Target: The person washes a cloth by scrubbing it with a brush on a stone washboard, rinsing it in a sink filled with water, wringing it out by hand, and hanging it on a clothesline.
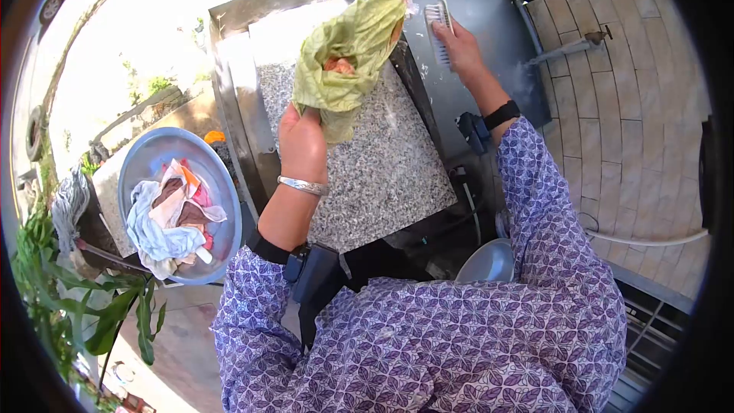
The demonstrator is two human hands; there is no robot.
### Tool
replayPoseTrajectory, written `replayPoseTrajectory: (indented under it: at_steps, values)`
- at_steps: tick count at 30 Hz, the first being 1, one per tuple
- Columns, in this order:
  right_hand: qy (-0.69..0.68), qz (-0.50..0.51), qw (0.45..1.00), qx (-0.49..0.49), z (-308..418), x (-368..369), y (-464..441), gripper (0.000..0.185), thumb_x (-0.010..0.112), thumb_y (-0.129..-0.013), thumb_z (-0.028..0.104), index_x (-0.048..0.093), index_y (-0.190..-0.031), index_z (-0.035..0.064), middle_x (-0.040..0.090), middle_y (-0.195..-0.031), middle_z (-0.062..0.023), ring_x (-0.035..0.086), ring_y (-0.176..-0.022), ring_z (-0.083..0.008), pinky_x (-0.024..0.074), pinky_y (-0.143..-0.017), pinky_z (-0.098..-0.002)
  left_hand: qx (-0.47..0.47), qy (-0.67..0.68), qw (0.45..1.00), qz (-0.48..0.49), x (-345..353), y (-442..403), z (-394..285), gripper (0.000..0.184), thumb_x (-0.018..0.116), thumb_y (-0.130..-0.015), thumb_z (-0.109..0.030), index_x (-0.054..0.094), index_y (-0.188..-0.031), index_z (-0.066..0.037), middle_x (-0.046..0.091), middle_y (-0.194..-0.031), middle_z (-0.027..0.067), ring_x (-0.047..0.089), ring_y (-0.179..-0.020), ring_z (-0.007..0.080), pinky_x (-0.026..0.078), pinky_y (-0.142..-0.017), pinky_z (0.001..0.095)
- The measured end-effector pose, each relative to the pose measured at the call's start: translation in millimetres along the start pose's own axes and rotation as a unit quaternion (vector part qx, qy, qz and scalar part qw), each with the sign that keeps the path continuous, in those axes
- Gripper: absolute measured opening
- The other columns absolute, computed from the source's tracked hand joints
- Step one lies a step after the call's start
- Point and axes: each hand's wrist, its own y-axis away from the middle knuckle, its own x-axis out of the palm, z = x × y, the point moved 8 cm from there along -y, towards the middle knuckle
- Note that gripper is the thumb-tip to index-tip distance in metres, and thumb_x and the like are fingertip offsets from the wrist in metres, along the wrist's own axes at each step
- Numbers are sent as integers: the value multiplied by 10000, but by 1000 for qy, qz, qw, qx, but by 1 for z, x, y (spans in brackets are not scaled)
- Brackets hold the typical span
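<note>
My left hand (302, 138) holds up a damp-looking yellow-green cloth (348, 95) over a speckled stone slab (382, 176). Its fingers are mostly covered by the fabric, and a pinkish-orange patch shows through the folds. The far end of the cloth stretches toward the back edge, where a whitish and orange part can be seen. In my right hand (461, 46) is a white scrubbing brush (439, 19), with its bristles turned left toward the cloth. Brush and cloth are apart. Below the brush lies the grey metal sink basin (497, 38).
A metal bowl (231, 222) with several crumpled cloths stands at the left. Beside it are a grey mop (70, 203) and leafy plants (99, 329). A tap (596, 36) juts from the tiled wall (634, 122) at the right. A smaller bowl (489, 261) sits near my body.
</note>
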Motion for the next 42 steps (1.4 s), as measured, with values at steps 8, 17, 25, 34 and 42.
replayPoseTrajectory:
  at_steps: [8, 17, 25, 34, 42]
  values:
    - [323, 297, 848, -298, 49, 187, 162, 577, 582, -879, 290, 415, -1422, 186, 556, -1043, -264, 583, -952, -380, 474, -835, -432, -147, 51, 974, -167, -103, 60, 86, 334, 355, -991, -122, 464, -1271, 24, 583, -1210, 145, 611, -1071, 287, 526, -894, 418]
    - [392, 329, 843, -165, 40, 209, 117, 547, 560, -875, 337, 450, -1400, 228, 567, -1043, -276, 597, -883, -388, 492, -746, -454, -98, 144, 967, -184, -106, 83, 77, 356, 468, -984, -122, 430, -1306, 24, 604, -1170, 133, 612, -1052, 241, 507, -903, 376]
    - [524, 180, 815, -171, -26, 216, 12, 537, 505, -893, 345, 422, -1416, 257, 562, -1031, -278, 587, -893, -381, 486, -761, -458, -111, 65, 990, -58, -103, 92, 77, 431, 505, -890, 44, 444, -1317, 42, 565, -1259, 151, 585, -1106, 242, 470, -956, 363]
    - [302, 334, 790, -415, 45, 212, 169, 631, 700, -776, 218, 489, -1371, 230, 557, -995, -256, 586, -884, -393, 483, -758, -461, 126, -454, 882, -6, -90, 100, 39, 116, 550, -816, -54, 577, -911, 5, 580, -700, 217, 594, -625, 379, 457, -565, 397]
    - [415, 318, 838, -154, 2, 240, 37, 514, 537, -879, 375, 482, -1377, 260, 580, -981, -253, 610, -876, -377, 503, -756, -443, 66, -441, 895, -4, -98, 89, 47, 41, 539, -809, -38, 534, -825, 0, 538, -669, 211, 545, -574, 374, 413, -522, 386]
